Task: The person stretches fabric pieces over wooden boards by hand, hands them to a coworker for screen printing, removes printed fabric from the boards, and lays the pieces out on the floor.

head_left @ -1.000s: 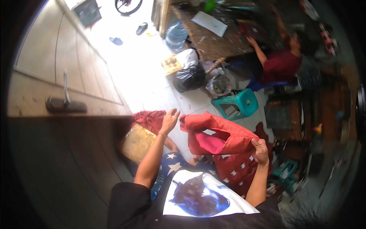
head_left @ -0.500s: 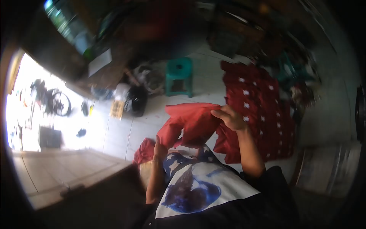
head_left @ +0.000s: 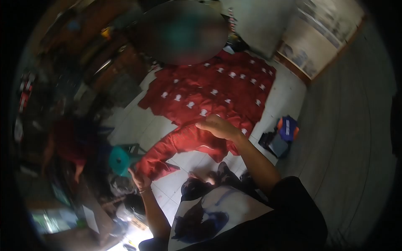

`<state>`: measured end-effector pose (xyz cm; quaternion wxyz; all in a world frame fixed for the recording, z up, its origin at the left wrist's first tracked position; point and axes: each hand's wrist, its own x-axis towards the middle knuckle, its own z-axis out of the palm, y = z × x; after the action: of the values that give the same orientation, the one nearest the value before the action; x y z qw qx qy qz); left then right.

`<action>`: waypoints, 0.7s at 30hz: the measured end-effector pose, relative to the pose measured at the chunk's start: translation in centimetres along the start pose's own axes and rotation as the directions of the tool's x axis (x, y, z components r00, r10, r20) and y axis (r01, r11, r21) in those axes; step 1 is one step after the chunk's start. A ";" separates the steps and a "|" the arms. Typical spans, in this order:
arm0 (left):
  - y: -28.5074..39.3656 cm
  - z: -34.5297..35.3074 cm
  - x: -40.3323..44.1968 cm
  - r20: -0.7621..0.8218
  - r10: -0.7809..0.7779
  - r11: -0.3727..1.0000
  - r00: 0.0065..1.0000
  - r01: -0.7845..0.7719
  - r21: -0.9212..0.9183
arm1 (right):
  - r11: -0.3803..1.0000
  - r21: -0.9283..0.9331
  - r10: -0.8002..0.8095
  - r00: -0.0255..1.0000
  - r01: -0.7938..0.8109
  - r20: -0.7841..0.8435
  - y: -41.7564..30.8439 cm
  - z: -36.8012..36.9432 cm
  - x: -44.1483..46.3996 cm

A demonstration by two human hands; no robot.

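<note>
A red cloth piece is stretched between my two hands above the tiled floor. My left hand is closed on its lower left end, beside the green stool. My right hand grips its upper right part, thumb toward the left. Beyond it, a spread of dark red cloths with small white marks lies on the floor, and the held piece partly overlaps it in view. The fingertips of my right hand are partly hidden.
A green stool stands at left, near a person in dark red at a table. Black and white bags lie below it. A blue and orange item and dark bag are at right, near a leaning framed panel.
The view has swung to the right, toward the dark red cloths. My left hand, apart from the held cloth a second ago, now grips it, and the cloth is stretched wider.
</note>
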<state>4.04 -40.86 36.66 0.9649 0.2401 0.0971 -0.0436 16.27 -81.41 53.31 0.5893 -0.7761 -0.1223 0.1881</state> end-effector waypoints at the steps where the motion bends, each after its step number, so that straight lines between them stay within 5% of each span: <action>1: -0.8 2.7 1.4 0.114 -0.050 0.999 0.992 0.052 -0.012 | 1.000 0.020 0.015 0.999 -0.015 -0.046 0.8 -1.5 -0.2; 3: -2.0 0.2 4.0 0.137 -0.199 0.901 0.970 0.126 0.416 | 0.991 0.134 -0.006 0.997 0.016 -0.071 3.6 -5.7 -1.2; 5: -3.7 5.8 8.8 0.114 -0.331 0.813 0.937 0.222 0.538 | 0.986 0.155 -0.036 0.989 0.058 -0.142 6.6 -8.4 -0.3; 7: -4.8 5.2 13.7 -0.222 -0.436 0.361 0.872 0.395 0.845 | 0.999 0.054 0.013 0.951 0.004 -0.308 8.1 -10.3 -0.1; 8: -6.1 4.7 16.1 -0.141 -0.418 0.389 0.897 0.317 0.865 | 0.987 0.133 0.121 0.959 -0.089 -0.258 8.5 -11.4 0.1; 11: -9.6 10.6 22.1 -0.138 -0.339 0.031 0.931 0.158 0.987 | 0.970 0.181 0.219 0.914 -0.164 -0.343 8.1 -16.4 -0.8; 13: -13.8 12.0 26.1 0.054 -0.235 0.412 0.970 0.049 0.910 | 0.952 0.195 0.296 0.870 -0.235 -0.395 8.4 -19.2 -1.1; 18: -19.2 20.2 31.9 0.037 -0.378 0.493 0.925 0.168 0.853 | 0.924 0.378 0.226 0.883 -0.059 -0.413 9.2 -25.5 -2.2; 20: -23.0 20.8 34.1 0.306 -0.250 0.540 0.919 -0.130 0.831 | 0.903 0.428 0.151 0.912 0.030 -0.381 10.6 -28.6 -2.6; 21: -24.3 22.3 34.7 0.306 -0.239 0.542 0.922 -0.135 0.830 | 0.905 0.424 0.144 0.916 0.031 -0.374 11.3 -30.2 -2.7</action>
<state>38.54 -74.08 37.67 0.7289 0.6549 -0.1192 -0.1599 26.67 -111.82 49.89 0.7492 -0.6557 0.0661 0.0665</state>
